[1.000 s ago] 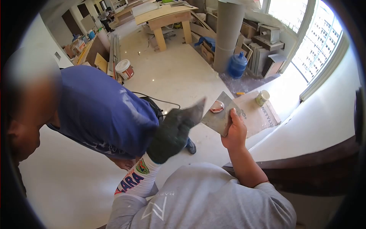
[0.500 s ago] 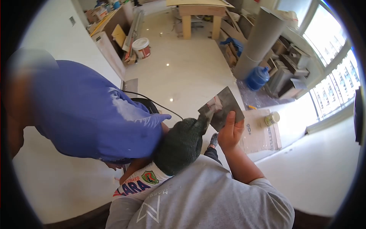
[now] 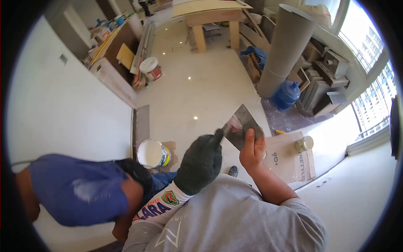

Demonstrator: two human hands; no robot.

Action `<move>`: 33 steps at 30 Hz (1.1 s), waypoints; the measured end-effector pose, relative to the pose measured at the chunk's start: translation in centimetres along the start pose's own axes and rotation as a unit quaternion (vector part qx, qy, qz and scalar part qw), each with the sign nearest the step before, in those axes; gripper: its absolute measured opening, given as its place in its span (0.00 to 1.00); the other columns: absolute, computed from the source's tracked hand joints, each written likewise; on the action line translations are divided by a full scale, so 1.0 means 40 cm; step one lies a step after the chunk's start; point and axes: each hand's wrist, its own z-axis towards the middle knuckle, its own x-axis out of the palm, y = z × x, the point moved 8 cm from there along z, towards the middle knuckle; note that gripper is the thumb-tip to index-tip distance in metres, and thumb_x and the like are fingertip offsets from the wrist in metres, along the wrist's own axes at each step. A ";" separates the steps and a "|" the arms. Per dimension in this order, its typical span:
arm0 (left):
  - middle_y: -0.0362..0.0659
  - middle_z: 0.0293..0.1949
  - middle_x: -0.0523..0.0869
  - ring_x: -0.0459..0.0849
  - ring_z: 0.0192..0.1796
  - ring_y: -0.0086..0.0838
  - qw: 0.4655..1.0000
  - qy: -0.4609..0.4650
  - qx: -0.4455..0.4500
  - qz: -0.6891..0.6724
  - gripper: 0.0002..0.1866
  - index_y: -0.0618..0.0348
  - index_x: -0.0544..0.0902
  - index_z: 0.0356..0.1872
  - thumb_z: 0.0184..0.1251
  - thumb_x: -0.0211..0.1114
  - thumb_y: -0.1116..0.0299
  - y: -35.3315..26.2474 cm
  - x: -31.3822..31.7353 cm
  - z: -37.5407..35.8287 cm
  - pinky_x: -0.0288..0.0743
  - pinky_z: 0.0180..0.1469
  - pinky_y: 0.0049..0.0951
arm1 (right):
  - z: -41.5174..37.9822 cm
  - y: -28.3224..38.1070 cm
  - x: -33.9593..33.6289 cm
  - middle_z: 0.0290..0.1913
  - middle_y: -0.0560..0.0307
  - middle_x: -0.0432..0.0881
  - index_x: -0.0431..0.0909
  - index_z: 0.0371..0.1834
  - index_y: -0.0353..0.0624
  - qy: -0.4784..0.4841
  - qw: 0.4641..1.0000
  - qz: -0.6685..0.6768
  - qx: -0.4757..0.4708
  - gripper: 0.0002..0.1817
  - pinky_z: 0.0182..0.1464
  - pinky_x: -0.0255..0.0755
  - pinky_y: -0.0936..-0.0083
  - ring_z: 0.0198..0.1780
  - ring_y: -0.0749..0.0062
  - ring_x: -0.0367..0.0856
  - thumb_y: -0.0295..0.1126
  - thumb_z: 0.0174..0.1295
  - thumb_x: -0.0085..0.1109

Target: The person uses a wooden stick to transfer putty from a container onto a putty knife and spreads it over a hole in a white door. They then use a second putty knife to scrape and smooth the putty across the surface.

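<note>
My left hand, in a dark knitted glove, is closed round a small tool, most likely a putty knife, whose end lies against a flat metal plate. Bare and ungloved, my right hand grips that plate by its lower right edge, thumb on the face towards me. The plate is tilted and its surface shows a pinkish patch, perhaps a reflection. Most of the small tool is hidden by the glove.
A co-worker in a blue shirt bends down at the left, near an open bucket. A jar stands on cardboard at the right. Further off are a blue water bottle, a rolled sheet and a wooden table.
The co-worker has moved left and lower, uncovering the open bucket. My view has shifted a little. Both hands still hold the tool and plate close together.
</note>
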 end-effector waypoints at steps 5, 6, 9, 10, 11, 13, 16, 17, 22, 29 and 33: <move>0.57 0.42 0.83 0.82 0.45 0.50 0.996 0.001 0.084 -0.035 0.22 0.70 0.77 0.62 0.67 0.62 0.76 -0.037 0.121 0.145 0.79 0.48 0.44 | 0.109 -0.065 -0.130 0.39 0.52 0.85 0.79 0.53 0.36 -0.020 0.997 -0.064 0.028 0.14 0.45 0.73 0.74 0.39 0.71 0.80 0.32 0.79 0.45; 0.56 0.41 0.83 0.83 0.45 0.50 0.996 -0.018 0.078 -0.029 0.21 0.70 0.78 0.61 0.67 0.63 0.76 -0.013 0.136 0.183 0.79 0.48 0.43 | 0.130 -0.072 -0.148 0.39 0.53 0.85 0.79 0.53 0.36 -0.042 0.997 -0.058 0.031 0.14 0.45 0.73 0.74 0.39 0.71 0.80 0.32 0.79 0.45; 0.57 0.40 0.83 0.83 0.45 0.50 0.993 0.064 0.081 -0.052 0.22 0.70 0.78 0.62 0.67 0.63 0.76 -0.034 0.212 0.250 0.79 0.48 0.43 | 0.152 -0.114 -0.203 0.39 0.53 0.86 0.79 0.54 0.36 -0.079 0.995 -0.025 0.051 0.14 0.45 0.73 0.75 0.39 0.73 0.80 0.33 0.79 0.46; 0.58 0.42 0.83 0.83 0.45 0.50 0.988 0.066 0.114 -0.082 0.22 0.71 0.78 0.61 0.67 0.63 0.76 -0.038 0.231 0.266 0.79 0.48 0.43 | 0.164 -0.130 -0.217 0.40 0.54 0.86 0.79 0.54 0.36 -0.085 0.995 -0.011 0.057 0.14 0.46 0.73 0.75 0.40 0.73 0.80 0.33 0.79 0.46; 0.57 0.42 0.83 0.83 0.45 0.50 0.989 0.063 0.108 -0.081 0.22 0.72 0.78 0.61 0.66 0.63 0.76 -0.023 0.240 0.293 0.79 0.49 0.43 | 0.179 -0.137 -0.231 0.41 0.54 0.86 0.79 0.54 0.36 -0.097 0.994 -0.021 0.054 0.14 0.46 0.72 0.76 0.41 0.73 0.80 0.33 0.79 0.46; 0.56 0.43 0.84 0.82 0.46 0.49 0.991 0.063 0.092 -0.081 0.22 0.72 0.77 0.61 0.66 0.62 0.78 0.003 0.247 0.350 0.79 0.51 0.43 | 0.202 -0.155 -0.253 0.42 0.55 0.86 0.78 0.56 0.36 -0.120 0.990 -0.042 0.056 0.15 0.47 0.72 0.77 0.44 0.74 0.80 0.34 0.79 0.47; 0.57 0.48 0.85 0.84 0.47 0.48 0.971 0.114 0.190 -0.086 0.20 0.72 0.79 0.58 0.66 0.63 0.77 0.029 0.307 0.388 0.79 0.53 0.44 | 0.240 -0.260 -0.256 0.47 0.54 0.85 0.77 0.58 0.36 -0.093 0.988 0.065 0.101 0.15 0.50 0.73 0.77 0.48 0.74 0.80 0.35 0.79 0.49; 0.58 0.50 0.85 0.84 0.48 0.47 0.967 0.121 0.208 -0.088 0.19 0.71 0.80 0.57 0.66 0.64 0.76 0.050 0.314 0.417 0.79 0.53 0.44 | 0.264 -0.288 -0.258 0.48 0.54 0.85 0.76 0.58 0.36 -0.122 0.980 0.102 0.119 0.15 0.50 0.74 0.75 0.49 0.73 0.81 0.35 0.79 0.49; 0.51 0.44 0.85 0.83 0.44 0.45 0.970 0.136 0.179 -0.090 0.23 0.64 0.82 0.57 0.57 0.67 0.78 0.261 0.286 0.601 0.78 0.49 0.44 | 0.415 -0.388 -0.122 0.52 0.53 0.82 0.73 0.59 0.39 -0.154 0.847 0.373 0.347 0.16 0.52 0.80 0.65 0.51 0.66 0.84 0.37 0.77 0.52; 0.50 0.30 0.81 0.80 0.29 0.45 0.972 0.025 0.232 -0.041 0.27 0.62 0.82 0.59 0.54 0.63 0.79 0.606 0.226 0.778 0.74 0.34 0.43 | 0.678 -0.615 0.154 0.55 0.50 0.82 0.72 0.60 0.41 -0.087 0.815 0.416 0.394 0.18 0.56 0.80 0.58 0.54 0.59 0.85 0.40 0.77 0.50; 0.49 0.30 0.82 0.80 0.28 0.43 0.983 -0.007 0.174 0.053 0.26 0.61 0.82 0.59 0.54 0.63 0.78 0.851 0.123 0.886 0.74 0.33 0.42 | 0.877 -0.646 0.332 0.55 0.51 0.82 0.72 0.63 0.40 -0.087 0.848 0.403 0.332 0.19 0.58 0.77 0.62 0.56 0.62 0.83 0.40 0.77 0.51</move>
